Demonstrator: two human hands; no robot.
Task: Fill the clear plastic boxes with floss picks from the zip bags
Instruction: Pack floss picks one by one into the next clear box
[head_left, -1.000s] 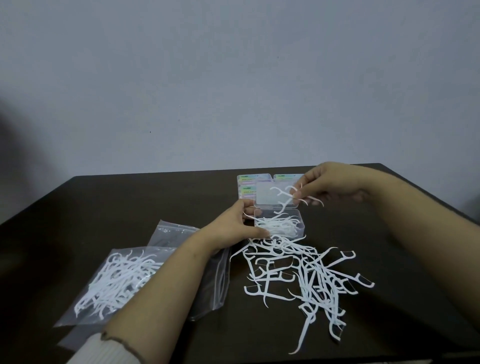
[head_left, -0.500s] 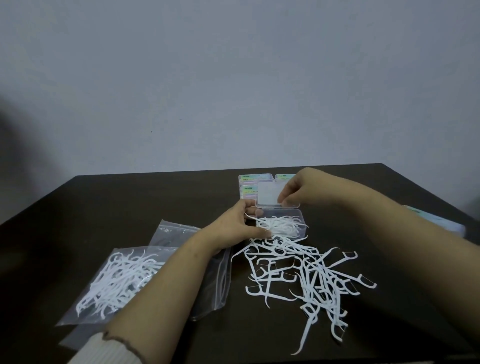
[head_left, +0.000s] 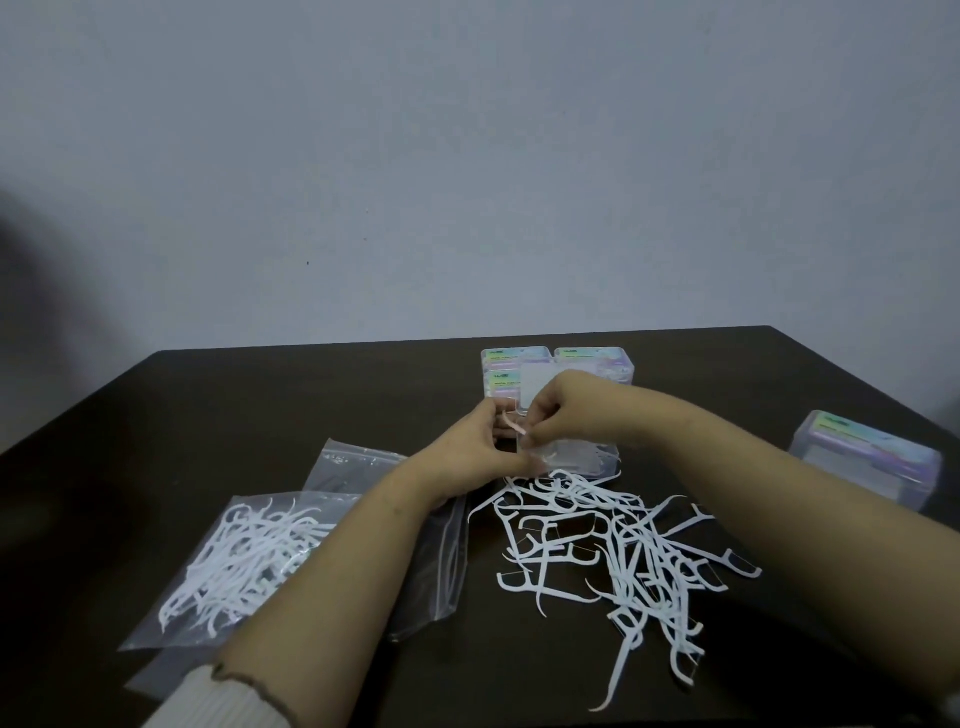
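Clear plastic box (head_left: 582, 457) sits open and part-filled on the counter (head_left: 260, 405), left hand (head_left: 475, 452) gripping its edge and right hand (head_left: 563, 415) pinching picks over it, while loose floss picks (head_left: 613, 545) and one bagged batch (head_left: 249, 561) remain.

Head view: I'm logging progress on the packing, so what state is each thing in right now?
open box: lid up, partly filled
left hand: grips the open box
right hand: pinches at the box's near-left edge
loose floss picks: heaped on table
zip bag: still holds picks
labelled boxes: closed
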